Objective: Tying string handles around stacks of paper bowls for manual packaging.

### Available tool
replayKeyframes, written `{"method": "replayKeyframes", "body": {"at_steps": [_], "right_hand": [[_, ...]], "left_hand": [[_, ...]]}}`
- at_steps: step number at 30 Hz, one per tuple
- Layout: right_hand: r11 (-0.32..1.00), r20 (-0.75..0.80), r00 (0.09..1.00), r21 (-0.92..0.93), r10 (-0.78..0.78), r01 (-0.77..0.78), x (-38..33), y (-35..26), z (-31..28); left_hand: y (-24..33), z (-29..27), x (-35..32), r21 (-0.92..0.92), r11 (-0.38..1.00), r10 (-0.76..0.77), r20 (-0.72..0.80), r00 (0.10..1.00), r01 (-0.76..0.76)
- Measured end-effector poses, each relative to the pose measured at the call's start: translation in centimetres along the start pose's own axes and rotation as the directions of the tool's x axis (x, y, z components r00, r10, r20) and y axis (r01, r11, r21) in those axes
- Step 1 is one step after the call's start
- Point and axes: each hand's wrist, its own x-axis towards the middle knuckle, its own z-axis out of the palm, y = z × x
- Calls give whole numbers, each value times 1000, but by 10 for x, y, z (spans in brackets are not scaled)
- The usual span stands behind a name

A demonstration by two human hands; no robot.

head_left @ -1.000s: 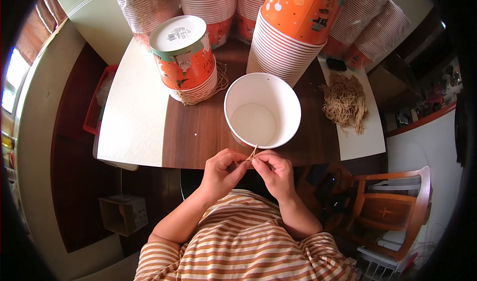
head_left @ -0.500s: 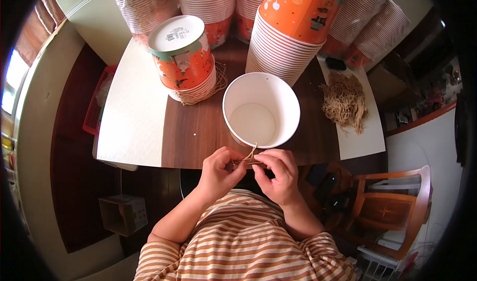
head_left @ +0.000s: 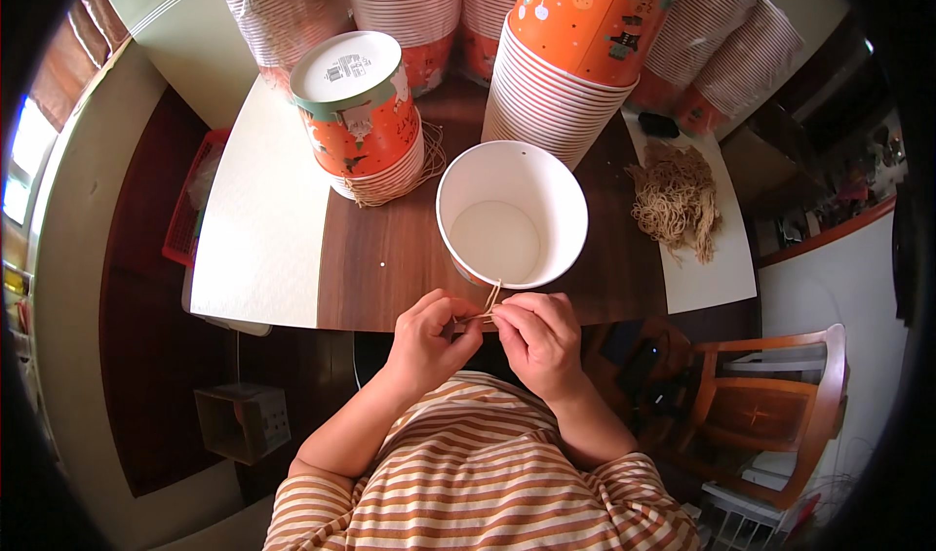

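Head view: at the table's near edge, the left hand and right hand pinch a tan string between fingertips, touching the rim of an empty white cup. Cup stacks stand behind.

One open white paper bucket is counted on the table — plus one upside-down stack of orange buckets, one tall leaning stack, one heap of tan strings and two hands — left hand, right hand.
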Motion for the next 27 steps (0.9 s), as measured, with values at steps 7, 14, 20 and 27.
{"method": "replayKeyframes", "body": {"at_steps": [7,14,20,27], "right_hand": [[995,-46,996,59,77,-74,-12,7,9],[942,-68,961,227,266,-245,-18,4,22],[885,18,946,350,322,-308,-16,2,25],[788,152,923,483,354,-381,-14,3,23]], "left_hand": [[-7,1,-3,-143,982,-120,51,991,126],[-17,1,-5,-559,716,-328,260,908,419],[-14,3,-4,-619,646,-359,271,893,447],[-17,1,-7,-587,675,-389,231,892,447]]}}
